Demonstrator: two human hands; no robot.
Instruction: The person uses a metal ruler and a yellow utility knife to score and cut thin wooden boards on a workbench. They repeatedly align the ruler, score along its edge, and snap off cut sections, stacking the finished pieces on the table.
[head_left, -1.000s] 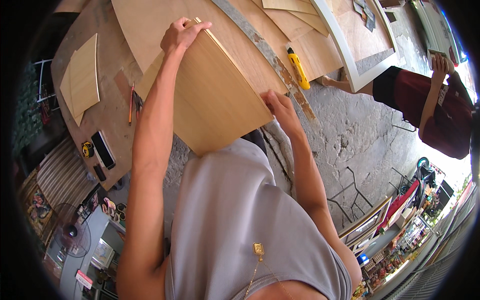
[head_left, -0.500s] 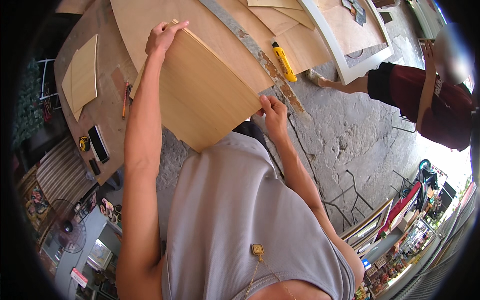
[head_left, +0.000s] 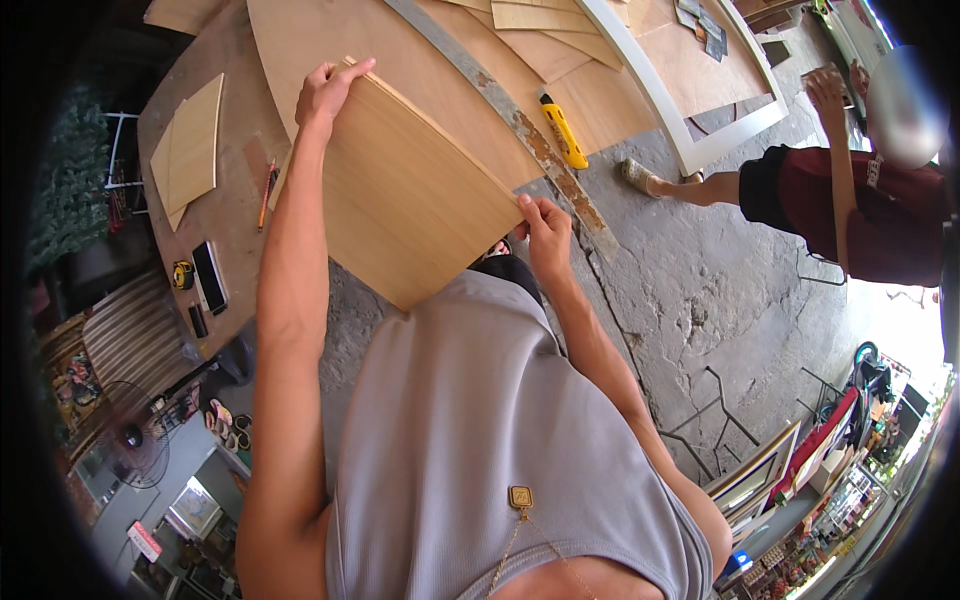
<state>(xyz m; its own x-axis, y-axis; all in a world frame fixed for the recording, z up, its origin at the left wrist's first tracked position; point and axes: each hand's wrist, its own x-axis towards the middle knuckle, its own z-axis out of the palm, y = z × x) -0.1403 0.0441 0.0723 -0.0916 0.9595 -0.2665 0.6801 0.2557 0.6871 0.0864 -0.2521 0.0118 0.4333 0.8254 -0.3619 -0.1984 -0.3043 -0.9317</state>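
Note:
A stack of thin plywood sheets (head_left: 415, 200) is held tilted before my body, its lower corner touching my grey top. My left hand (head_left: 328, 95) is closed on the stack's far upper corner, thumb along the edge. On the right corner, my right hand (head_left: 547, 235) grips the sheets between thumb and curled fingers. Layered edges show along the stack's upper right side; how many sheets there are I cannot tell. Beyond my right hand, a yellow utility knife (head_left: 565, 132) rests on the plywood near a worn metal straightedge (head_left: 555, 165).
Left on the table lie loose panels (head_left: 190, 150), pencils (head_left: 268, 195), a phone (head_left: 210, 277) and a tape measure (head_left: 183, 275). A white frame (head_left: 680, 140) lies at the far right. Another person (head_left: 830, 200) stands at right on the concrete floor (head_left: 690, 290). A fan (head_left: 132, 435) stands lower left.
The sheets' lower left edges, staggered before, now line up more evenly. Both hands keep their grip. The other person's hand has moved left, and the view has shifted slightly.

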